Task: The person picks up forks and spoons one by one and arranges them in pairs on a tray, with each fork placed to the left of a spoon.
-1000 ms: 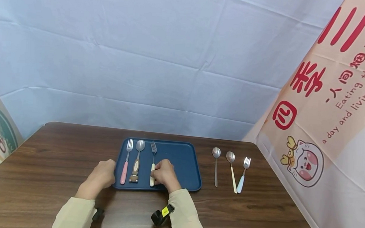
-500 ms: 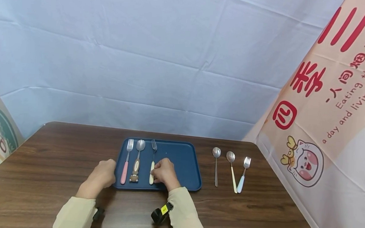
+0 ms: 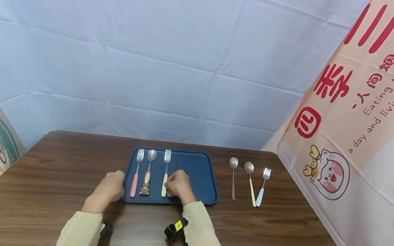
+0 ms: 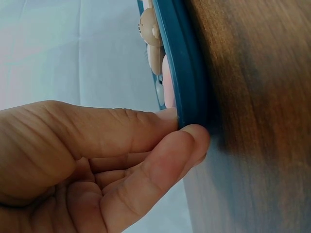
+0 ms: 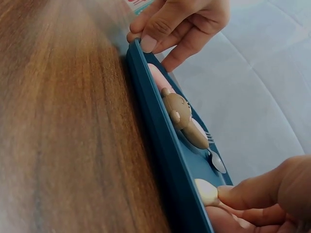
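Observation:
My left hand (image 3: pixel 108 188) pinches the near left corner of the blue tray (image 3: pixel 195 181); in the left wrist view its thumb (image 4: pixel 165 119) lies on top of the rim and the fingers curl below. With thumb and fingers, my right hand (image 3: pixel 180 185) pinches the pale yellow handle of a fork (image 3: pixel 165 179), whose tines point to the tray's far side. Left of that fork lie a spoon (image 3: pixel 147 177) with a brown bear-shaped handle and a pink-handled fork (image 3: pixel 134 184), roughly parallel. In the right wrist view the yellow handle end (image 5: pixel 206 191) sits just inside the tray's near rim.
Right of the tray, a plain metal spoon (image 3: pixel 233 178), a spoon with a cream handle (image 3: pixel 251 188) and a light blue-handled fork (image 3: pixel 260 195) lie on the brown wooden table (image 3: pixel 278 227). A pale cloth (image 3: pixel 153 63) hangs behind the table.
The yellow-handled fork has turned in my right hand, so its tines now show broad and bright, and its head has swung slightly right. The left hand stays at the tray corner.

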{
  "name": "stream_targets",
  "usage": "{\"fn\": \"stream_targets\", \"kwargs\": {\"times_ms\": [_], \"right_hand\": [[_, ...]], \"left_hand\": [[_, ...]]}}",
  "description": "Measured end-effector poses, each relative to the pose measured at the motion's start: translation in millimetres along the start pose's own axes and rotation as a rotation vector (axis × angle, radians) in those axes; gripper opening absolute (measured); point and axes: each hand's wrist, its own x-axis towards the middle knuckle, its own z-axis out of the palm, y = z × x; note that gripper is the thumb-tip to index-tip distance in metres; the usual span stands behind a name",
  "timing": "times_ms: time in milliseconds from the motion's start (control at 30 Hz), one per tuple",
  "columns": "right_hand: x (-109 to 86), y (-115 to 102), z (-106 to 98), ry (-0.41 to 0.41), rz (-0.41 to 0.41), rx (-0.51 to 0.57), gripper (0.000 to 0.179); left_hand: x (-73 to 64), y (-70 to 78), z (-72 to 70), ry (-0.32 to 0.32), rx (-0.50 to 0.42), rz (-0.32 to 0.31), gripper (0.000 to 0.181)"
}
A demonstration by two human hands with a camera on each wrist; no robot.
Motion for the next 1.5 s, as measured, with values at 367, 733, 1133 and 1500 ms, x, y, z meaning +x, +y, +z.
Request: {"fn": "stream_targets", "kwargs": {"times_ms": [367,733,1133,1500], "right_hand": [[-2.8,0,-4,-0.004,-0.046,-0.094,0.009],[-15.2,-17,-13,0.007,-0.143,-0.561,0.008],[-27.3,-30,-16,0.019,-0.181,-0.740,0.016],[-25.1,-22,-22,0.014,-0.152,-0.711,0.021]], "left_hand": [[0.3,-0.3,-1.3,0.007,0.010,0.016,0.019],[0.9,-2.5,-1.6,0.002,0.018,0.010,0.021],[1.6,-3.6,-0.3,0.010,0.005,0.019,0.019],[1.5,-3.4,-0.7,0.013,-0.004,0.031,0.018]]}}
